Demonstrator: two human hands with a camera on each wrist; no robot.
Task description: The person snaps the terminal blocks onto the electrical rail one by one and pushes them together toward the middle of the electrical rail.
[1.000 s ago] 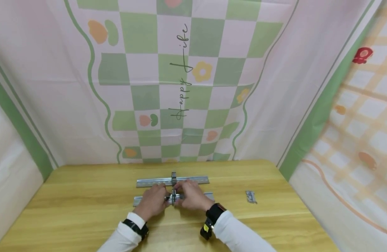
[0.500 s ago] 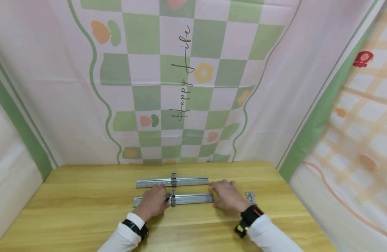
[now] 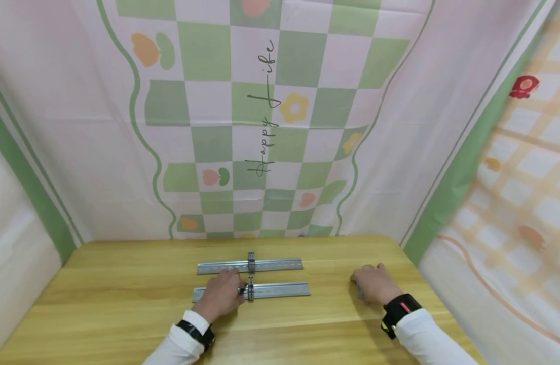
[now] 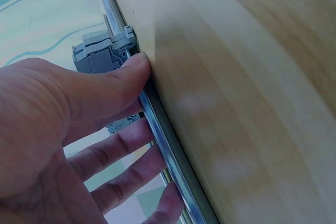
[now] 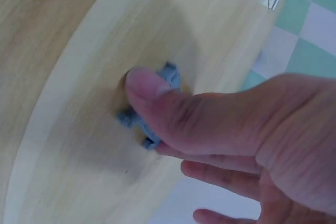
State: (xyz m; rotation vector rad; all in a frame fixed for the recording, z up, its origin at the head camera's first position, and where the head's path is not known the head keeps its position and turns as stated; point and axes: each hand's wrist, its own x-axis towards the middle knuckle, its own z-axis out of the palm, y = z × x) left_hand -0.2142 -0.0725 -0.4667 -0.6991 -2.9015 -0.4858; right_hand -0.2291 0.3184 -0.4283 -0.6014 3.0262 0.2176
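Observation:
My left hand (image 3: 220,293) grips the nearer slotted metal DIN rail (image 3: 280,289) left of its middle. In the left wrist view, the thumb lies on the rail's edge beside the grey terminal blocks (image 4: 100,51), and other fingers reach the rail's far side. Those blocks (image 3: 250,289) stand upright across the rail. Over on the right, my right hand (image 3: 375,284) pinches a loose grey terminal block (image 5: 149,141) just at the table surface. The right wrist view shows the thumb across it, hiding its middle; the other fingers lie behind.
A second DIN rail (image 3: 280,264) lies parallel behind the first, with several upright terminal blocks (image 3: 251,262) on it. Both rest on the wooden table (image 3: 138,304). A patterned cloth (image 3: 211,106) hangs beyond the table's back edge.
My right hand has left the blocks on the nearer rail, moved right past the rail's end, and taken hold of the loose terminal block. The left hand has stayed in place.

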